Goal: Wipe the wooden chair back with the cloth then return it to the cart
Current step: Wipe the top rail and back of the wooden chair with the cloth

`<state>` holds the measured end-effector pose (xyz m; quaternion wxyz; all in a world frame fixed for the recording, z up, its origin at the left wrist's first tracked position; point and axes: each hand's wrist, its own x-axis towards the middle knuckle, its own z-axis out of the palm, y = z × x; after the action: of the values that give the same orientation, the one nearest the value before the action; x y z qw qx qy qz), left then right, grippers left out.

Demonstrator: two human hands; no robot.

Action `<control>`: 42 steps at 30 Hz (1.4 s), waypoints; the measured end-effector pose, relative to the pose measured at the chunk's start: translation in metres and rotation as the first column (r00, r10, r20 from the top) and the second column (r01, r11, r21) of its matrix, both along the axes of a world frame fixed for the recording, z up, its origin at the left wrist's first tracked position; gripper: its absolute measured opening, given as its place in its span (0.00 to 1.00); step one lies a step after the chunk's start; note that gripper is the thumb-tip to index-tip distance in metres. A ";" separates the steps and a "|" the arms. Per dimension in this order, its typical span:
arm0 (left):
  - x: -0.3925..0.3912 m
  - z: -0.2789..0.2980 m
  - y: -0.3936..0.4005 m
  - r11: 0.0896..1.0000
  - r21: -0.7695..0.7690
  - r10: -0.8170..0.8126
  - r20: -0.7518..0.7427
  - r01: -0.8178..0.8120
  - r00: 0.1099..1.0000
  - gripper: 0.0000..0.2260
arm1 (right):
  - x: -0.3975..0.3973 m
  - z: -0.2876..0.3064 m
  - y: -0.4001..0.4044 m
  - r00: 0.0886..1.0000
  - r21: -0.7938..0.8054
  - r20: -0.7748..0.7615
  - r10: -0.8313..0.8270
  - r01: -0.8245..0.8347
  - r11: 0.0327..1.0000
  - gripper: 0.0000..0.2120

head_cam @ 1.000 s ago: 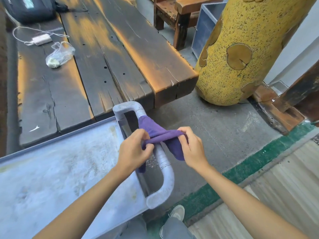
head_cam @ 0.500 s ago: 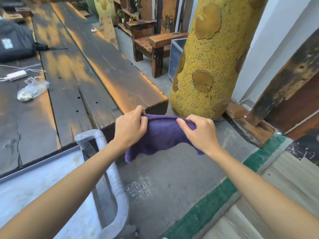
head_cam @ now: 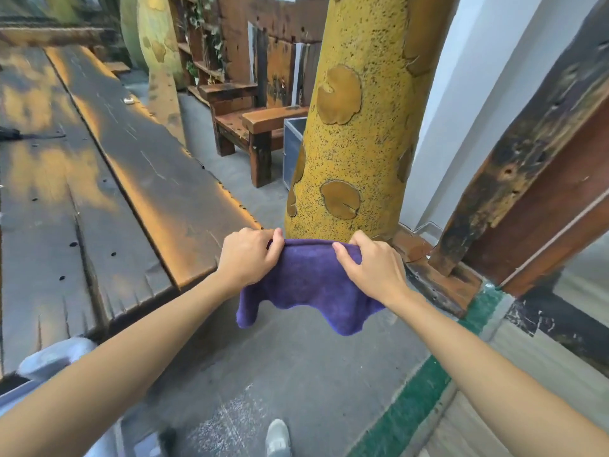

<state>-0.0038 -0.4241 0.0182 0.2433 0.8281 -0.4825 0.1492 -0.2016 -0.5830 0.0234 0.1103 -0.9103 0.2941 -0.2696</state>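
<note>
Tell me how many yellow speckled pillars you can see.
2. One pillar stands close ahead, right behind the cloth held by the left hand and right hand. A second pillar stands farther back on the left. Others may be hidden.

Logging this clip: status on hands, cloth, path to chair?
Left hand, right hand both pinching purple cloth, held spread in air. Wooden chair ahead, unwiped. Yellow pillar beside path.
</note>
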 end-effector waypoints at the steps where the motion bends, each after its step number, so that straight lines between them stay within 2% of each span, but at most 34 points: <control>1: 0.007 -0.003 -0.013 1.000 0.000 0.009 -0.023 -0.009 1.000 0.22 | 0.008 -0.001 -0.014 1.000 -0.008 -0.013 0.007 -0.007 1.000 0.20; 6: 0.064 -0.017 -0.086 0.999 0.020 0.037 -0.050 -0.036 0.998 0.22 | 0.068 -0.001 -0.096 0.997 -0.068 -0.068 0.035 -0.040 0.997 0.20; 8: 0.095 -0.016 -0.120 0.997 0.047 0.057 -0.067 -0.054 0.996 0.22 | 0.098 -0.001 -0.132 0.995 -0.042 -0.088 0.047 -0.051 0.998 0.20; 15: 0.181 0.005 -0.212 0.985 0.113 0.134 -0.024 -0.130 0.991 0.24 | 0.194 0.017 -0.233 0.986 -0.122 -0.136 0.098 -0.115 0.986 0.21; 21: 0.249 0.012 -0.282 0.988 0.110 0.111 -0.056 -0.104 0.992 0.16 | 0.267 0.025 -0.307 0.979 -0.132 -0.165 0.118 -0.141 0.981 0.22; 27: 0.332 0.012 -0.355 0.976 0.167 0.136 0.009 -0.136 0.991 0.20 | 0.365 0.013 -0.394 0.972 -0.133 -0.148 0.180 -0.200 0.971 0.20; 31: 0.397 0.018 -0.404 0.951 0.178 0.236 0.100 -0.251 0.967 0.20 | 0.439 0.011 -0.449 0.970 -0.139 -0.138 0.199 -0.218 0.966 0.20; 34: 0.448 0.027 -0.441 0.921 0.199 0.323 0.092 -0.335 0.942 0.19 | 0.501 0.013 -0.486 0.952 -0.085 -0.137 0.275 -0.288 0.954 0.19; 42: 0.542 0.010 -0.476 0.849 0.168 0.509 -0.015 -0.500 0.860 0.19 | 0.617 0.013 -0.517 0.929 -0.216 -0.124 0.348 -0.368 0.905 0.18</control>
<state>0.5380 -0.8999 0.0279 0.1432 0.9464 -0.2509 0.1444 0.4155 -1.0999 0.0361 0.0369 -0.9657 0.0923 -0.2400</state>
